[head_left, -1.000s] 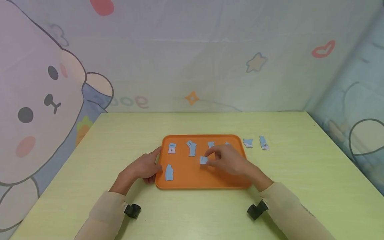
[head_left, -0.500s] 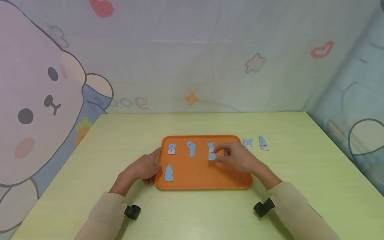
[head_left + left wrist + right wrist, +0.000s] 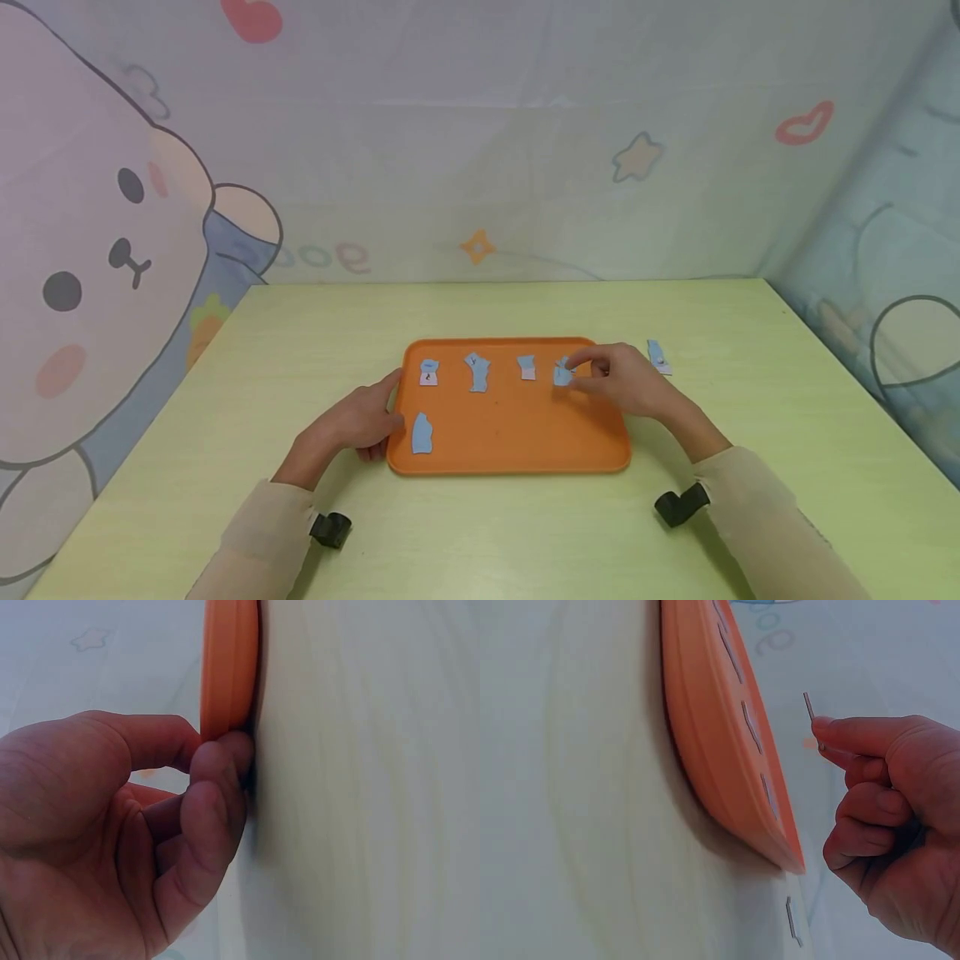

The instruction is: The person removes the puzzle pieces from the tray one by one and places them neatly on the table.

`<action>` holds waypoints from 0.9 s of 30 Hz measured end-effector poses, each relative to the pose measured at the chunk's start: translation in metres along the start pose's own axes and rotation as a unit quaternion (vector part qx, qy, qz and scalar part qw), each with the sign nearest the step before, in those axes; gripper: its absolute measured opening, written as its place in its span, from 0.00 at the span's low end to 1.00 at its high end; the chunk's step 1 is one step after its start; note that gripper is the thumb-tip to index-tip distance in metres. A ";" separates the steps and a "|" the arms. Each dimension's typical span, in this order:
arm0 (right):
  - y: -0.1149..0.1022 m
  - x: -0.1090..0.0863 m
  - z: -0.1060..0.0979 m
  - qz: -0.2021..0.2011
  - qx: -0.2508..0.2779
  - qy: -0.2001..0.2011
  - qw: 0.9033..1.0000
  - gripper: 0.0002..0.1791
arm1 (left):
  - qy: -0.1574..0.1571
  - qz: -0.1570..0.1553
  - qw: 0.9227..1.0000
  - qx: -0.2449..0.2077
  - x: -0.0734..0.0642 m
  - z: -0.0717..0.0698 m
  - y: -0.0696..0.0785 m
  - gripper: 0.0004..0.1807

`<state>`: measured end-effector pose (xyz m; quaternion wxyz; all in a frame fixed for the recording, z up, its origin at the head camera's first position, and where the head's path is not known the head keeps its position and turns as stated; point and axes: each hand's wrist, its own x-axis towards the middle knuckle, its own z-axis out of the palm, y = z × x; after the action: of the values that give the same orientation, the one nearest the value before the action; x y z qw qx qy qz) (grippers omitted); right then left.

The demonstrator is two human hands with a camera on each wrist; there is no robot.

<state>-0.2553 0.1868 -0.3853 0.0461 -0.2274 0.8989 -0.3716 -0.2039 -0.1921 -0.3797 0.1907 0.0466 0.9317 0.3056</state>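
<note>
My left hand [image 3: 360, 417] grips the left rim of an orange tray [image 3: 517, 446]. In the left wrist view, the fingertips [image 3: 214, 761] press against the tray's side wall [image 3: 229, 667]. Above the tray's right part, my right hand [image 3: 630, 379] pinches a small flat blue piece of card with irregular edges [image 3: 562, 379]. The right wrist view shows this piece edge-on [image 3: 810, 709] between thumb and forefinger, raised off the tray, with the other fingers curled in. It overlaps another blue piece lying near the tray's right end.
Similar pieces lie along the tray's back: a blue-and-white one [image 3: 428, 372], a Y-shaped one [image 3: 477, 372] and a blue-and-pink one [image 3: 527, 367]. A tall blue piece [image 3: 422, 434] lies front left. Another piece [image 3: 658, 357] rests on the pale table [image 3: 480, 533], right of the tray.
My right hand has moved right and slightly back over the tray with the pinched piece, now covering one loose piece on the table. The left hand has stayed on the rim.
</note>
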 end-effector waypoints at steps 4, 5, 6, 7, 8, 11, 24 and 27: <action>0.008 -0.003 -0.008 0.012 0.006 -0.001 1.000 0.11 | 0.002 0.005 1.000 0.005 0.000 -0.001 0.001 0.42; 0.011 -0.003 -0.010 0.015 0.008 -0.001 1.000 0.11 | 0.002 0.005 1.000 0.006 0.000 -0.001 0.001 0.42; 0.013 -0.003 -0.012 0.015 0.008 -0.002 1.000 0.11 | 0.002 0.006 1.000 0.006 0.000 -0.001 0.001 0.42; 0.015 -0.004 -0.013 0.015 0.008 -0.001 1.000 0.11 | 0.003 0.007 1.000 0.006 0.000 -0.001 0.002 0.42; 0.017 -0.004 -0.015 0.015 0.007 -0.001 1.000 0.12 | 0.003 0.007 1.000 0.005 -0.001 -0.001 0.001 0.42; 0.021 -0.006 -0.018 0.014 0.003 0.005 1.000 0.12 | 0.003 0.008 1.000 0.002 -0.002 -0.001 0.001 0.42; 0.042 -0.011 -0.029 0.031 -0.009 0.020 0.999 0.15 | 0.001 0.015 1.000 -0.002 -0.003 -0.002 0.001 0.41; 0.047 -0.012 -0.031 0.032 -0.015 0.024 0.999 0.14 | 0.002 0.011 1.000 0.001 -0.003 -0.001 0.001 0.41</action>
<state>-0.2697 0.2410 -0.3966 0.0330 -0.1900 0.9120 -0.3620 -0.2017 -0.1923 -0.3772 0.1852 0.0563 0.9318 0.3071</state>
